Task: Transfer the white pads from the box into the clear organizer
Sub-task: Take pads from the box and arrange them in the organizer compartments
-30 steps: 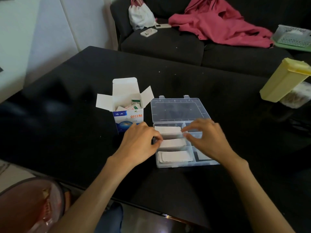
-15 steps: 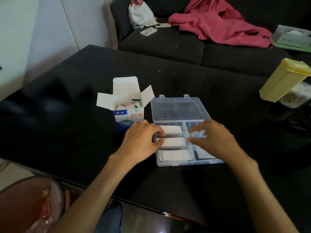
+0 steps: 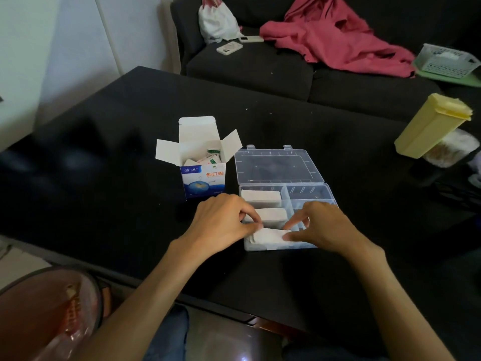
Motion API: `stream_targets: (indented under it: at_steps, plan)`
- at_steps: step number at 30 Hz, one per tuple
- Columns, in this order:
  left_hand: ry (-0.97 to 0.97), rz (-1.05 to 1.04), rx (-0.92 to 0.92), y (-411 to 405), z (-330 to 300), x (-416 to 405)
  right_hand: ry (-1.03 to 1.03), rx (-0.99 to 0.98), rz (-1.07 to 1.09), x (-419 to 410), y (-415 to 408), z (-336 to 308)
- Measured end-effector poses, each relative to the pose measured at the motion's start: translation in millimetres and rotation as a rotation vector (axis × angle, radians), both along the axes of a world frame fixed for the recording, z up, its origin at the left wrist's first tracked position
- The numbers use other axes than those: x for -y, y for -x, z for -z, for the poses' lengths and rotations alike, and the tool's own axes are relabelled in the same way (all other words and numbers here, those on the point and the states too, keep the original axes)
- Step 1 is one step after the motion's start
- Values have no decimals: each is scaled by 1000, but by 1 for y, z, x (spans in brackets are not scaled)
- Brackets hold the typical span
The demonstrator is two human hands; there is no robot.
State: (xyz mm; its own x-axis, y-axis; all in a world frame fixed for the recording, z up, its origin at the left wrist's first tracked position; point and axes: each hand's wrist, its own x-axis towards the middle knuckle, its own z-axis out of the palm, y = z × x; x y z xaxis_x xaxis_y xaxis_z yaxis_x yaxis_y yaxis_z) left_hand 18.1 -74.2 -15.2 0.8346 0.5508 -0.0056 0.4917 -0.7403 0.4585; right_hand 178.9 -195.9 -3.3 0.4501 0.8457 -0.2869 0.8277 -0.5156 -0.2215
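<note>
A black table (image 3: 130, 142) stands before a dark sofa (image 3: 260, 66) and pale wall (image 3: 52, 48).

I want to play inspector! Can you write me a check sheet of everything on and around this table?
Surface: black table, dark and bare in places.
Job's things: open box with packets inside; clear organizer, lid open, white pads in its left compartments.
Clutter: yellow container at right edge.
Hands: left hand and right hand both pinch the nearest pad stack.
Cables: nothing seen.
Surroundings: dark sofa with pink cloth, white bag, phone, white basket.
</note>
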Motion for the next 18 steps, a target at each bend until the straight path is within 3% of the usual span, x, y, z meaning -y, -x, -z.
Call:
stream_targets:
  at_steps: [18]
  plan:
    - [-31, 55, -144, -3, 4, 0, -65, 39, 81, -4, 14, 1]
